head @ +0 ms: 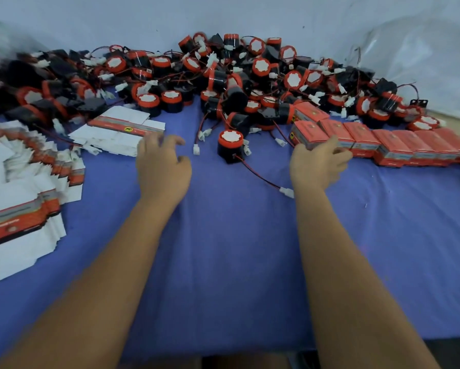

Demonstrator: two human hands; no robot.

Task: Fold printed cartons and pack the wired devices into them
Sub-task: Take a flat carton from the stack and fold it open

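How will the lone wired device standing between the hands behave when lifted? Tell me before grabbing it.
The lone device looks rigid, a squat black drum with a red cap, so it probably lifts firmly. Its thin red-black wire lies slack on the blue cloth, so it will likely dangle, the white connector swinging. Laid sideways, it may roll.

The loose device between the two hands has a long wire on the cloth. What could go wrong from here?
1. The wire runs to a white plug beside the right hand; that wrist could snag it and tip the device.
2. The left hand reaches toward the flat cartons, where another wire lies and may drag along.
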